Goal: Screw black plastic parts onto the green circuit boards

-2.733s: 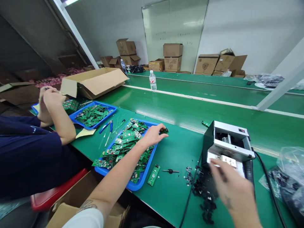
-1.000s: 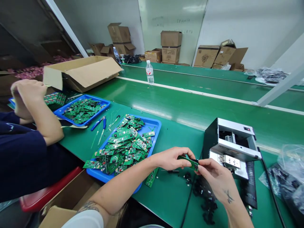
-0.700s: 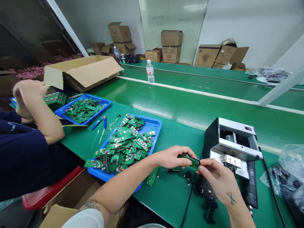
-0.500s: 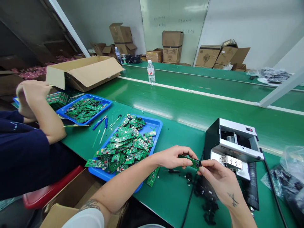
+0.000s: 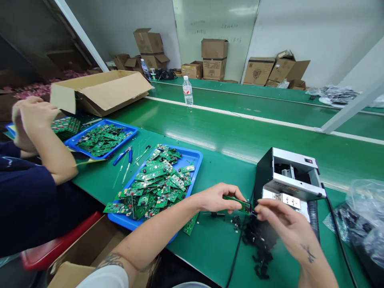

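My left hand (image 5: 216, 198) grips a green circuit board (image 5: 237, 204) by its edges, above the green bench top (image 5: 219, 244). My right hand (image 5: 282, 222) is just right of the board's end, its fingertips pinched on a small black piece (image 5: 254, 213). Below them lies a heap of small black pieces (image 5: 259, 244). A blue tray (image 5: 192, 160) piled with green circuit boards sits left of my left forearm. A grey metal benchtop machine (image 5: 288, 174) stands beyond my right hand. A co-worker's hands (image 5: 30, 120) are at the far left, behind a second blue tray (image 5: 90, 153).
A loose board (image 5: 191, 224) and a small black-handled screwdriver (image 5: 213, 214) lie near the tray. Blue-handled pliers (image 5: 122, 157) rest between the trays. A black cable (image 5: 237, 248) crosses the bench. A plastic bag (image 5: 360, 216) sits at right, and an open cardboard box (image 5: 99, 92) at back left.
My right hand has moved right, away from the board's end, taking the small black piece with it. My left hand still holds the board. The view has shifted slightly.
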A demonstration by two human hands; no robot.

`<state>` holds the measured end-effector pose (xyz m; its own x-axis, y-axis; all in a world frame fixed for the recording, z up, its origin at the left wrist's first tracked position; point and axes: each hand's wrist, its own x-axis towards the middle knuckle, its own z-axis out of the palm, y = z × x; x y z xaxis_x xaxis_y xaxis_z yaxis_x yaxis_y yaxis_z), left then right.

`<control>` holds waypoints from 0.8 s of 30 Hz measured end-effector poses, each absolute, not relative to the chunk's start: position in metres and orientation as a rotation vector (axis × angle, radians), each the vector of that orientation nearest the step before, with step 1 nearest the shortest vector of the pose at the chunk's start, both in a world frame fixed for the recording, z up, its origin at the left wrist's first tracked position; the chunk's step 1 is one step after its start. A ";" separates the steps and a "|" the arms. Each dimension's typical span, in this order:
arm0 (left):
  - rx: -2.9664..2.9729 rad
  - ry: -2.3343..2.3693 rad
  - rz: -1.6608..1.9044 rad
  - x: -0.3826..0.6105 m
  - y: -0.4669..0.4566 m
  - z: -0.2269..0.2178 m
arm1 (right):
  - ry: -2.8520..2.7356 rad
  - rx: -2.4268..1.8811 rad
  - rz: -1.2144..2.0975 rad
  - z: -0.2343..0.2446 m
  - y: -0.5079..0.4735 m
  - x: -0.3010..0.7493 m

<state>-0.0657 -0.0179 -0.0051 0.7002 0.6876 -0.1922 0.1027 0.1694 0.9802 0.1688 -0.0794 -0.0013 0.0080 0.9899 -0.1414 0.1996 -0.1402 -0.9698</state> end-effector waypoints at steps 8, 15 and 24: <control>1.304 0.909 0.380 -0.036 -0.002 0.003 | -1.040 -2.303 0.406 -0.017 -0.065 0.287; 1.323 0.950 0.354 -0.007 0.015 0.004 | -0.962 -2.259 0.619 -0.061 -0.039 0.290; 1.315 0.955 0.352 -0.005 0.016 0.000 | -0.775 -1.339 0.988 -0.017 -0.068 0.282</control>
